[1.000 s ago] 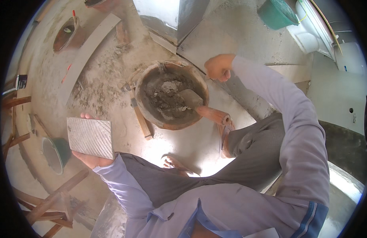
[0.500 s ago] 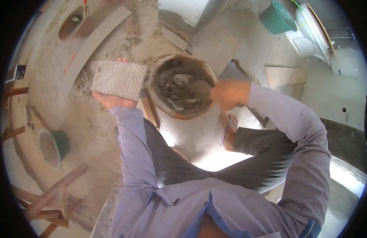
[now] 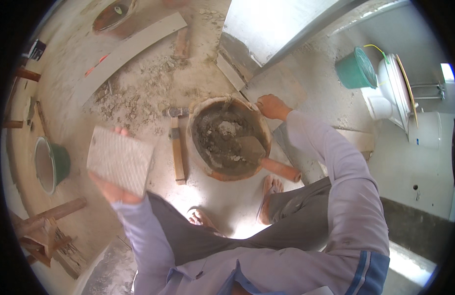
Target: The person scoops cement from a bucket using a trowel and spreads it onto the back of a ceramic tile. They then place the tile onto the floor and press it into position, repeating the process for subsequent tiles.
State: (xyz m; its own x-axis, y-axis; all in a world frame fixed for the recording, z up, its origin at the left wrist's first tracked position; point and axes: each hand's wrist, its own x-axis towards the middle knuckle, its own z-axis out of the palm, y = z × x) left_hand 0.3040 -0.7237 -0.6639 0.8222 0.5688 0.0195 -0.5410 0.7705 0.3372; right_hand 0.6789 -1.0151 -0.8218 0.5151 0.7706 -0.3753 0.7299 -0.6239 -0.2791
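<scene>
On my left hand (image 3: 111,189) rests a square pale tile (image 3: 120,160), its ribbed back facing up; the fingers wrap its edges. A round basin (image 3: 192,147) of wet grey mortar (image 3: 212,135) stands on the floor before me. My right hand (image 3: 274,106) is closed at the basin's far right rim, its fingertips partly hidden. Inside, a trowel (image 3: 252,148) lies with its blade on the mortar, and its wooden handle (image 3: 282,170) sticks out over the near right rim, not held. Left of the basin lies a hammer (image 3: 176,147) with a wooden handle.
Mortar crumbs (image 3: 124,105) and a long pale board (image 3: 134,51) lie at far left. A green bucket (image 3: 52,164) and timber pieces (image 3: 50,221) are on the left. To the right stand a teal bucket (image 3: 355,69) and a white toilet (image 3: 392,93). My feet are near the basin.
My right hand has let go of the trowel and moved to the basin's far rim. My left hand has carried the tile left and nearer, uncovering the hammer. The view has shifted.
</scene>
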